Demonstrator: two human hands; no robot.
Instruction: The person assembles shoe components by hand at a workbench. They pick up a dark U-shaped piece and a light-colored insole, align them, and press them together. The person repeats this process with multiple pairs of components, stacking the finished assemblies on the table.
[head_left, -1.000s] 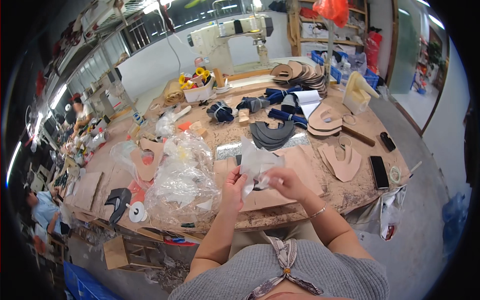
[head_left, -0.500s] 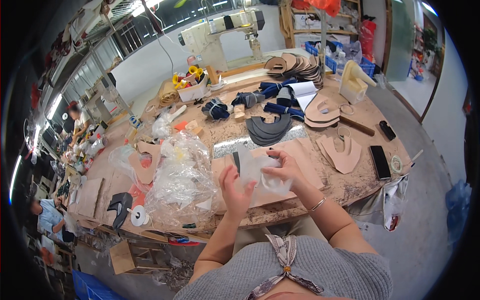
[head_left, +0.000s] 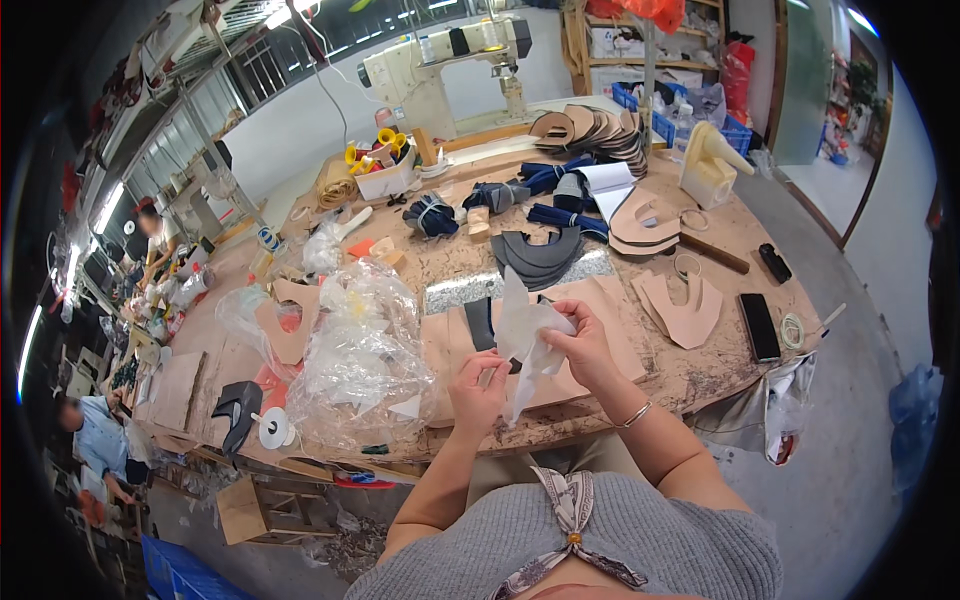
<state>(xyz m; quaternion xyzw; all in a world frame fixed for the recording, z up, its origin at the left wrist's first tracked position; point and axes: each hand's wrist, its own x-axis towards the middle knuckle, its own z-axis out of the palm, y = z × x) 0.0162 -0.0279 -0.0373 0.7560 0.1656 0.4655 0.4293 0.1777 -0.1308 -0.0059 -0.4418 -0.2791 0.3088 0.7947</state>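
Workshop walls, shelving and a pale sewing machine point(head_left: 440, 70) fill the background, with other people at benches far to the left. Nearer, a broad wooden worktop point(head_left: 700, 375) spreads across the view, crowded with cut shoe parts. On its left sits a big heap of clear plastic bags point(head_left: 360, 355), with a tan leather cutout point(head_left: 288, 320) just beside it and a black piece point(head_left: 238, 410) near the front edge. At the middle lies a fan of dark grey pieces point(head_left: 538, 258), and beyond it bundles of navy straps point(head_left: 520, 190). To the right are tan leather cutouts point(head_left: 685, 310), a stack of brown pieces point(head_left: 590, 128), and a black phone point(head_left: 760, 325) near the edge.

Close to the front edge, both hands are raised together just above the worktop, holding a thin white sheet point(head_left: 525, 325). The right hand point(head_left: 585, 350) pinches the sheet's upper part between its fingers; the left hand point(head_left: 478, 385) grips its lower edge. A dark strip point(head_left: 480, 322) lies on the worktop just behind the sheet.
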